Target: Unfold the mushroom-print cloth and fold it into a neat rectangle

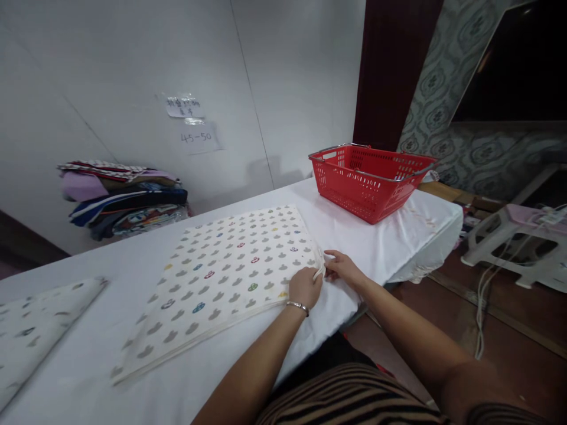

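A white cloth (230, 265) with a print of grey, red, blue, green and yellow motifs lies spread in folded layers on the white-covered table. My left hand (305, 286), with a bracelet at the wrist, is closed on the cloth's near right corner. Just to its right, my right hand (343, 267) pinches the same edge, where the fabric is gathered up a little between both hands. The fingertips of the left hand are partly hidden. Elsewhere the cloth lies mostly flat, its layered near edge showing.
A red plastic basket (349, 189) stands at the table's far right. At the left lies another folded printed cloth (39, 330). A stack of folded clothes (124, 198) sits against the wall, below paper notes (199, 137). A plastic stool (522, 236) and cables are right of the table.
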Motion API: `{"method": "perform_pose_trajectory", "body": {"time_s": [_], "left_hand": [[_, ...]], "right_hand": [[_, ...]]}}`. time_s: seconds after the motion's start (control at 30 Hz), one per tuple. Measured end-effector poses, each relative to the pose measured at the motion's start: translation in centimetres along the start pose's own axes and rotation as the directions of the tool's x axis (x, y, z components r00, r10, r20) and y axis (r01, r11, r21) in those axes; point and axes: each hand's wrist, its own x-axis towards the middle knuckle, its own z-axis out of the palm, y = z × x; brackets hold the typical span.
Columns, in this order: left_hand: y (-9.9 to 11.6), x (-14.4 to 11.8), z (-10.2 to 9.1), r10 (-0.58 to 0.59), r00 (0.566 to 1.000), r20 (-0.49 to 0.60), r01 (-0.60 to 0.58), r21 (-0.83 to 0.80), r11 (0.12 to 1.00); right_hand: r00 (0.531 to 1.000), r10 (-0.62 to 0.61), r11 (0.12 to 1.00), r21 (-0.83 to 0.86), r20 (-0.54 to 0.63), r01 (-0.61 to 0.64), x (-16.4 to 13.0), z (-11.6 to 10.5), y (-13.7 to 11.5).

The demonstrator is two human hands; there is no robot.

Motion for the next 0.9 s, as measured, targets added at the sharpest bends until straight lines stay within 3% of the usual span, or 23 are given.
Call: {"method": "perform_pose_trajectory", "body": {"time_s": [0.2,0.4,0.6,0.8,0.9], "left_hand": [[0.4,0.2,-0.5,0.061,0.994,-0.092,-0.056,0.057,0.997],[1.0,-0.1,0.6,0.151,0.988,-0.018,-0.143,0.227,0.963],[0.6,-1.5,1.1,0.266,0.964,-0.010,-0.257,0.225,0.940],[-2.6,-4.2,-1.0,0.271,0.962,-0.027,-0.261,0.194,0.946],[-5.8,-6.6,-3.3,0.244,0.969,-0.037,-0.232,0.195,0.953]], "right_hand": [[1.000,0.000,1.000,-0.013,0.005,0.000,-0.2,0.0,-0.2],[1.000,-0.004,1.000,-0.012,0.007,0.004,-0.6,-0.1,-0.4],[1.000,-0.008,0.996,-0.086,-0.015,0.007,-0.6,0.0,-0.3],[0.996,0.064,0.977,-0.200,-0.070,-0.077,-0.2,-0.3,-0.3],[0.997,-0.025,0.900,-0.437,-0.071,-0.009,-0.1,-0.7,0.0]]}}
